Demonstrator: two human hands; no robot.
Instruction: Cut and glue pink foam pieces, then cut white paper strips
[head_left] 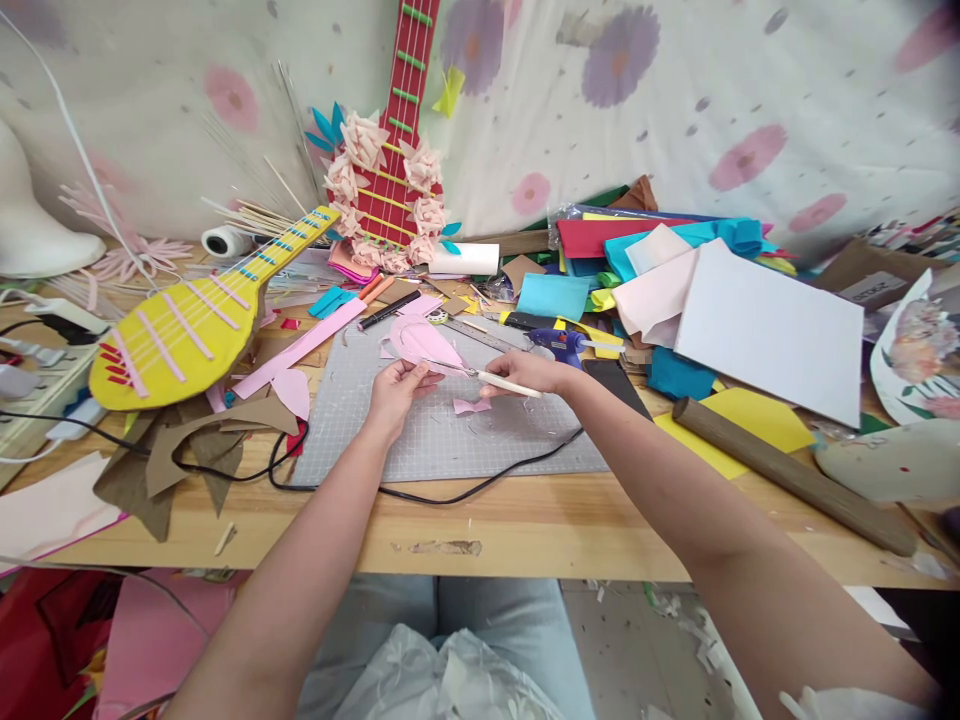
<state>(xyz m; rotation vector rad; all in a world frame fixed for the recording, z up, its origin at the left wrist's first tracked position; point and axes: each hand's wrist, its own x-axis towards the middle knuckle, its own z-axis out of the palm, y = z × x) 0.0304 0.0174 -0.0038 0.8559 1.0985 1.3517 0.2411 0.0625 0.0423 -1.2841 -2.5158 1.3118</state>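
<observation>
My left hand [397,395] is closed on the lower edge of a rounded pink paper piece [424,340], pinching it between thumb and fingers. In my right hand [526,374] is a pair of scissors with white handles [510,384]. The scissor blades reach left to the pink piece's edge; whether they are apart I cannot tell. Below them a small pink scrap [472,406] lies on the grey cutting mat [352,440]. Just beyond my right hand sits a blue glue gun [559,344].
A yellow paper instrument [176,335] lies at left, and a red one with paper flowers [386,190] stands behind. Coloured sheets and a white board [772,330] pile up at right, near a brown roll [795,475]. A black cable [480,492] crosses the mat's front edge.
</observation>
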